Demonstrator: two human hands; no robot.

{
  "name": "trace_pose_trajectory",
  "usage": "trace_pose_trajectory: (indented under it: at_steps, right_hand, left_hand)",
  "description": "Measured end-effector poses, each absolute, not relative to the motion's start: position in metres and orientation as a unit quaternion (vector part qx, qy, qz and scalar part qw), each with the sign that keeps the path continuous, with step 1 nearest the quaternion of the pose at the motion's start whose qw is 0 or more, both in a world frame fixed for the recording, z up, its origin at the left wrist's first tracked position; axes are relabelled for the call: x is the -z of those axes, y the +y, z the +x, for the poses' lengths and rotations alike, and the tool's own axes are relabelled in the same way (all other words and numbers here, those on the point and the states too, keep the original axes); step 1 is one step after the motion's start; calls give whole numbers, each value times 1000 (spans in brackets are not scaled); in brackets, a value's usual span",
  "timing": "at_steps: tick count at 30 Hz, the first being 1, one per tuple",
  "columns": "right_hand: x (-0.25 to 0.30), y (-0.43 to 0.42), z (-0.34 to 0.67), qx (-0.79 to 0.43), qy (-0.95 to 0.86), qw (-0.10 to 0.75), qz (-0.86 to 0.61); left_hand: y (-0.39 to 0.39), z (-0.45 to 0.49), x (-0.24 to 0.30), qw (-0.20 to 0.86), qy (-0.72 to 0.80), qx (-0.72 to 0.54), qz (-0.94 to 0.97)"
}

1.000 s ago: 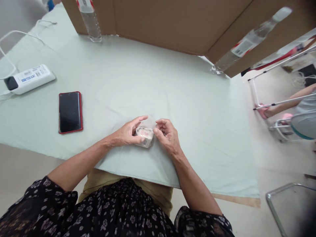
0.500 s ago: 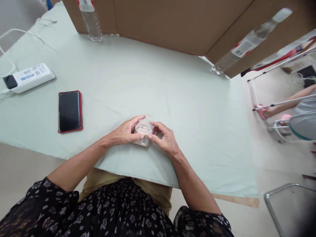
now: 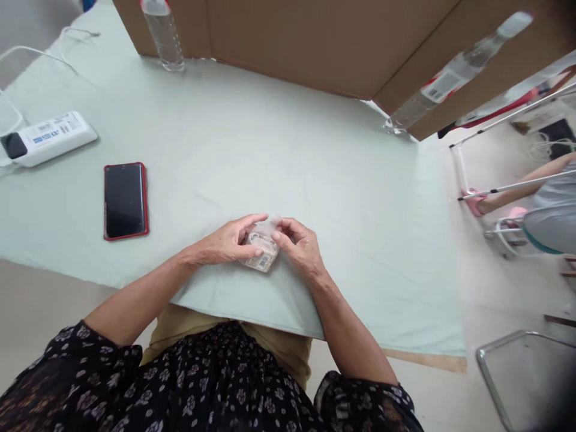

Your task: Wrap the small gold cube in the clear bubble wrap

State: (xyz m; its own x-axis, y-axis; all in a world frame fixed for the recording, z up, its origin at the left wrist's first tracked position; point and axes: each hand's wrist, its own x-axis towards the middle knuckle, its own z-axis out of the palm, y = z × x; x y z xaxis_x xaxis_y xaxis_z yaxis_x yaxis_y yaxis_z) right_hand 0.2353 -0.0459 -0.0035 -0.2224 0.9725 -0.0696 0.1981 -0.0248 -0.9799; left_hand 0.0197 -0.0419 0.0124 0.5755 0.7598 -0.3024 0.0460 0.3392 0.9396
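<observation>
A small clear plastic box [image 3: 263,259] with a barcode label is tilted just above or on the cloth near the table's front edge; I cannot tell whether it rests there. What lies inside looks pale and is too small to make out. My left hand [image 3: 227,241] grips the box from the left, its thumb across the near face. At the box's top right, my right hand [image 3: 300,245] has thumb and fingers closed on a translucent flap [image 3: 266,225] that stands up from the far side. Fingers partly hide the box's sides.
A phone in a red case [image 3: 126,201] and a white device [image 3: 49,138] with a cable lie on the left of the table. Two water bottles [image 3: 168,45] [image 3: 443,84] stand against a cardboard panel [image 3: 306,42] at the back. A person's leg [image 3: 508,189] shows at right.
My right thumb has shifted from the box's near face up to the flap. The box has tipped so more of its labelled face shows, with my left hand still on it.
</observation>
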Motion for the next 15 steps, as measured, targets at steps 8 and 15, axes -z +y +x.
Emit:
trace_pose_trajectory:
  at_steps: [8, 15]
  right_hand:
    - [-1, -47, 228, -487, -585, 425, -490]
    - [-5, -51, 227, -450, -617, 427, -483]
  left_hand:
    - [-44, 25, -12, 701, 401, -245, 537]
    - [-46, 29, -8, 686, 421, -274, 526]
